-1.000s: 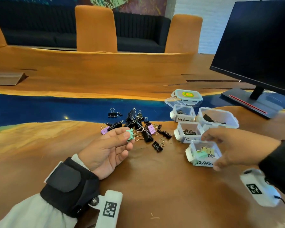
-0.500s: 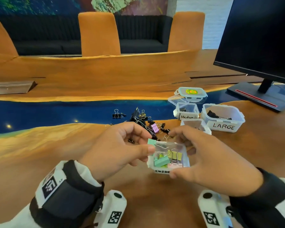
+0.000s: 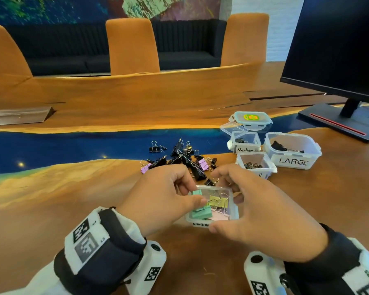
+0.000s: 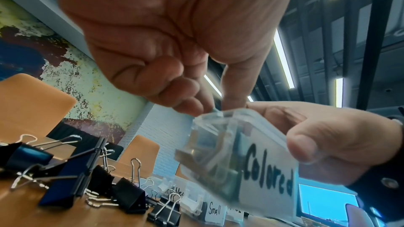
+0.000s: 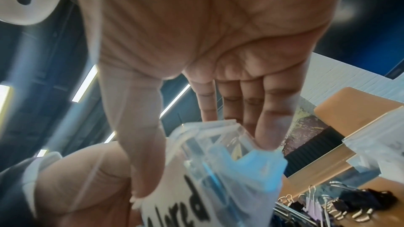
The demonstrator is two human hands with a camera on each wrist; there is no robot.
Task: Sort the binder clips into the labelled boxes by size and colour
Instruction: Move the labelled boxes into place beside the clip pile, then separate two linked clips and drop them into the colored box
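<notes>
My left hand (image 3: pixel 164 196) is pinching a small mint-green binder clip (image 3: pixel 196 192) between thumb and curled fingers, holding it right at the near-left rim of the small clear plastic box labelled "Colored" (image 3: pixel 232 211). My right hand (image 3: pixel 262 211) is gripping that box, thumb on the front label wall, fingers round the far side, lifting it off the brown wooden table (image 3: pixel 328 199); the left wrist view is showing it tilted, label facing down and out. Inside, green, yellow and pink clips are already lying loose.

Risks, as I'm judging them: the clip is sitting over the rim, not clearly over the opening, so letting go now could bounce it off the edge onto the table. The box being tilted and held in the air, a knock from my left fingers could tip the loose clips out. My thumb grip on the smooth label could also be slipping.

The pile of black and purple binder clips (image 3: pixel 185 160) is lying unsorted just beyond my hands. The "Medium" box (image 3: pixel 245 149), "LARGE" box (image 3: pixel 294 161) and small-clip box (image 3: pixel 264 169) are standing to the right, near the pile.
</notes>
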